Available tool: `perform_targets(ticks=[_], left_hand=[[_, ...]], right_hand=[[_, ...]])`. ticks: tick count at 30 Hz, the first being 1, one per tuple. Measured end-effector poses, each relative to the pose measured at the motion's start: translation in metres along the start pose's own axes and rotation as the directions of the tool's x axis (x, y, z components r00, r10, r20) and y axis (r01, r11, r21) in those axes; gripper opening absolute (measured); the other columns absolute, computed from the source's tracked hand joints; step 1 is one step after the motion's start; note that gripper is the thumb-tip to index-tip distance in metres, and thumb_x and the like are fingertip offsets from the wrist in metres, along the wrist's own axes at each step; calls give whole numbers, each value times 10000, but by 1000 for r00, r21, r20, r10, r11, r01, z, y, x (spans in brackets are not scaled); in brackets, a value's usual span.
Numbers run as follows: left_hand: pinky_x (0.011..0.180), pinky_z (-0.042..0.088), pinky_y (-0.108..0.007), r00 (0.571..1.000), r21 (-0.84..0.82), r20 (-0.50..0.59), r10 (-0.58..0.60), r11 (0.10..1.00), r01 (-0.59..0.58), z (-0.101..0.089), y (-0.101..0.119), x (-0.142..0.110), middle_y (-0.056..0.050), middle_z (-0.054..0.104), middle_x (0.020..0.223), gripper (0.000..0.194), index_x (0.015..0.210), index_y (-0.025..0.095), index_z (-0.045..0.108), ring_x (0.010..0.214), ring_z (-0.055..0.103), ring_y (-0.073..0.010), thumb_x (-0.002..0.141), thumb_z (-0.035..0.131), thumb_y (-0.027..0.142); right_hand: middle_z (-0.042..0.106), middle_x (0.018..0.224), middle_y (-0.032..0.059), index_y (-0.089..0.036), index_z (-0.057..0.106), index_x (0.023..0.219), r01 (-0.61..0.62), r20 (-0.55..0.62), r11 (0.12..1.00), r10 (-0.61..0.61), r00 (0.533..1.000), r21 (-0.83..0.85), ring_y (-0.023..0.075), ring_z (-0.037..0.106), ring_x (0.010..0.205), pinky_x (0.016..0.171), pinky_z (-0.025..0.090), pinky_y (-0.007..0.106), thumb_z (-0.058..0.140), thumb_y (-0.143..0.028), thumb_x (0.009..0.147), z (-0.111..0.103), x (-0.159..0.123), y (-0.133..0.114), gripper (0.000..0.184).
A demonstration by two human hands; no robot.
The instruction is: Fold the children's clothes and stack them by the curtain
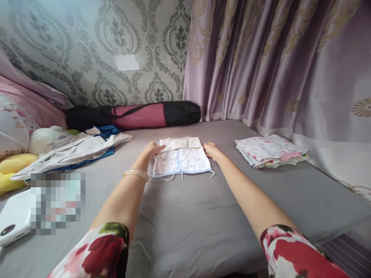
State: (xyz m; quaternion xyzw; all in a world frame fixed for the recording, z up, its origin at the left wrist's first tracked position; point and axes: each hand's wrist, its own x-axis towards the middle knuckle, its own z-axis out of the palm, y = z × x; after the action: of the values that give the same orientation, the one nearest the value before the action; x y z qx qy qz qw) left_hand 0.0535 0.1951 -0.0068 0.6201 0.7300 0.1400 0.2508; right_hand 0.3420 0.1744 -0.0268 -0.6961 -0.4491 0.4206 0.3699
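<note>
A small white baby shirt (193,159) with a pale print, light blue edging and tie strings lies on the grey bed sheet (185,216). Its upper part is folded over toward me. At the shirt's left edge, my left hand (154,148) pinches the cloth between thumb and fingers. My right hand (213,150) is closed at the right edge, its fingers partly hidden behind the cloth. A pale bangle (135,175) circles my left wrist.
Folded printed clothes (269,148) form a stack at right. White and blue clothes (78,150) lie at left, near plush toys (48,139) and a white device (16,212). A black and pink long bag (136,116) rests along the wall; a curtain (246,58) hangs at right.
</note>
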Motion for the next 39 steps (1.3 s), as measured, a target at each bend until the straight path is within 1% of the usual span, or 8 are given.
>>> perform_targets(ticks=[6,11,16,22,26,30,34,39], left_hand=[[842,468,-301,961,31,-88,261,965,-260,7,-20,-9,-113,710,1001,430,980,146,644,992,635,-238,889,352,448],[883,467,-288,978,-93,-70,198,974,-204,-4,-40,-21,-136,674,1158,462,1135,139,597,1070,621,-235,866,422,472],[762,503,-285,987,-142,-6,162,977,-161,-17,-53,-41,-94,704,976,587,1247,131,537,898,655,-221,746,605,429],[637,514,-274,983,-267,165,78,963,-32,-16,-47,-80,-18,634,698,678,1283,103,475,669,638,-177,715,680,410],[636,517,-290,960,-308,251,128,950,-46,-12,-38,-104,6,613,660,826,1378,98,372,646,627,-177,702,703,439],[639,503,-288,916,-317,338,218,942,-107,-11,-35,-120,25,600,705,933,1457,163,281,676,618,-172,687,713,465],[624,449,-254,860,-283,356,364,920,-272,-9,-37,-126,29,574,726,654,1292,186,510,682,567,-149,695,676,395],[623,421,-248,884,-121,252,394,919,-375,-1,-44,-124,4,588,777,477,1140,173,589,683,536,-148,668,561,238]], right_hand=[[614,702,10,-146,557,1051,-31,34,1000,31,999,3,95,562,512,522,513,214,548,-299,919,-9,-32,5,203],[582,691,-31,-168,465,1266,33,72,995,-27,997,-96,96,544,515,481,480,192,586,-206,878,-22,-61,14,408],[553,616,-57,-180,442,1302,152,212,965,-106,971,-214,92,501,452,423,422,177,542,-175,878,-33,-83,22,435],[576,707,-15,-172,568,1130,260,319,944,-186,929,-205,107,578,554,435,408,173,561,-208,864,-37,-88,37,269],[600,774,1,-156,611,1109,413,382,873,-300,874,-259,92,546,561,479,405,186,595,-231,826,-43,-92,43,293],[628,830,14,-145,583,1234,502,464,790,-318,827,-352,101,544,628,588,419,206,589,-147,751,-52,-100,44,483],[640,817,16,-144,539,1307,560,470,724,-361,806,-404,124,558,679,654,415,222,541,-83,699,-53,-101,48,611],[651,872,16,-188,558,1245,617,391,649,-479,786,-445,119,557,688,641,381,210,517,-91,750,-48,-92,55,506]])
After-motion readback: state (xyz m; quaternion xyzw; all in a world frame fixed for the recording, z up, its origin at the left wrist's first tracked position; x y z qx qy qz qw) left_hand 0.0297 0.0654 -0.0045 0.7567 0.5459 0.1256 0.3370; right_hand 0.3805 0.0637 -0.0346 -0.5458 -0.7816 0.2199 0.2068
